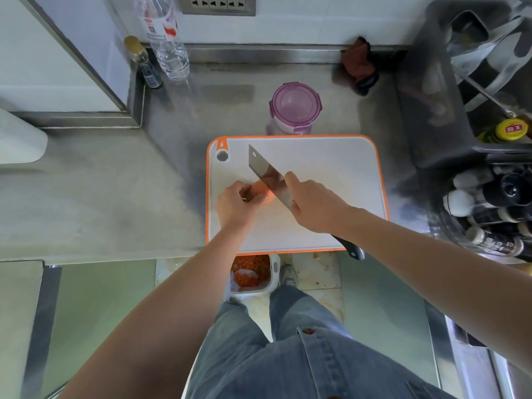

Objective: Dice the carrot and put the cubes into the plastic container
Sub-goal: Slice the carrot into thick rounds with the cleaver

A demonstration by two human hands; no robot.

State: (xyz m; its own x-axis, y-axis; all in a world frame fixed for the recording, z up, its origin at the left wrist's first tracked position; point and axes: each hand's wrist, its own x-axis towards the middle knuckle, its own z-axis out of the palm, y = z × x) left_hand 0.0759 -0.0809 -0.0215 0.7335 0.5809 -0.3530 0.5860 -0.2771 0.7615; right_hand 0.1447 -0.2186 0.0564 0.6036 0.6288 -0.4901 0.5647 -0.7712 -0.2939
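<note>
A person is standing at a brushed steel counter (115, 182), working a short stump of carrot (260, 190) on a white plastic cutting board (331, 180) trimmed in orange. The left hand (237, 204) is curling its fingers around the carrot and pinning it to the board's left side, while the right hand (312, 204) is gripping a broad rectangular cleaver (269, 175) by its dark handle, forefinger lying along the spine, the flat steel blade resting just against the carrot's cut end. No loose cubes are showing on the board. The plastic container (293, 109), a round translucent tub with a purple clip-on lid, is sitting closed just beyond the board's far edge, and whether anything is inside cannot be made out. Down on the floor, by the person's feet, a white bin (275, 276) is holding a heap of small orange bits. Judging by this, the dicing is partway through, and opening and filling the tub is yet to come.
</note>
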